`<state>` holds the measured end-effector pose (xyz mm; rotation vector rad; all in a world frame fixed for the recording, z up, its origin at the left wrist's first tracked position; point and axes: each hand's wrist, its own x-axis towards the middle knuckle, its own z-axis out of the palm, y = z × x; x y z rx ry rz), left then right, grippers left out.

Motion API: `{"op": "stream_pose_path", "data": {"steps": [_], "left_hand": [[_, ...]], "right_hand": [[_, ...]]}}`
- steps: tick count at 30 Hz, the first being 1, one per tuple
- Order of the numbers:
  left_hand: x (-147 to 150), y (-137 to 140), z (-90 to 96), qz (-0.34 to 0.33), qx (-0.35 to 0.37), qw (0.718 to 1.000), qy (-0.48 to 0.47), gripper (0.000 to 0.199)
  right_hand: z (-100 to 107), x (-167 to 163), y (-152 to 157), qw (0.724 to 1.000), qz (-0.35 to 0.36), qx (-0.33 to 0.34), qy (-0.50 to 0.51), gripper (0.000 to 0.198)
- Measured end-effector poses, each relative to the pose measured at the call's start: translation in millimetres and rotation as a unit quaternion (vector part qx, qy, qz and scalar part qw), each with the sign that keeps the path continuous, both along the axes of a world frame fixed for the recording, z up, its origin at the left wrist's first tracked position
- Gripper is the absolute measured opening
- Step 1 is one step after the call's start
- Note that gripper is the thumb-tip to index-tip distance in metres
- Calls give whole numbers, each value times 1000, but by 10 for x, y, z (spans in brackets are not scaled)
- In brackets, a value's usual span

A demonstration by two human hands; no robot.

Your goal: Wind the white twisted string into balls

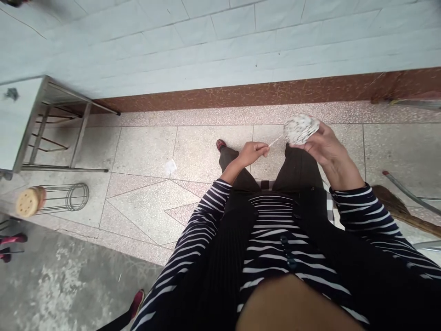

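My right hand [327,149] is closed round a speckled white ball of yarn [300,129], held above my right knee. From the ball a short pale strand of yarn [276,139] stretches across to my left hand [254,152], whose thumb and fingers pinch its end. The ball looks blurred, so its exact make-up is hard to see. Both forearms wear dark striped sleeves, and I sit with my knees apart beneath the hands.
At the left stands a metal-legged table [20,124]. A stool with a round yellow seat [27,202] is near it. White paper [171,166] lies on the tiled floor. A broom [392,204] is at the right, and another person's shoe [138,301] shows below.
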<state>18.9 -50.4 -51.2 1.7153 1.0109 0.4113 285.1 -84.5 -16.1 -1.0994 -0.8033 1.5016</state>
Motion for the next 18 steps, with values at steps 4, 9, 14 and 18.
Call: {"op": "stream_pose_path", "data": {"steps": [4,9,14,18], "left_hand": [[-117,-172,166,-53,-45,998,4,40],[-178,-75,445,-52,-4,999,-6,43],[-154,196,511,-52,134,989,22,42],[-118,235,361,-65,147,987,28,38]], "right_hand": [[-156,137,276,984,-128,62,-110,61],[-387,-86,345,931,-64,36,-357,67],[-486,-341,50,957,223,-75,-167,46],[-355,-261,-85,970,229,-81,-33,55]]}}
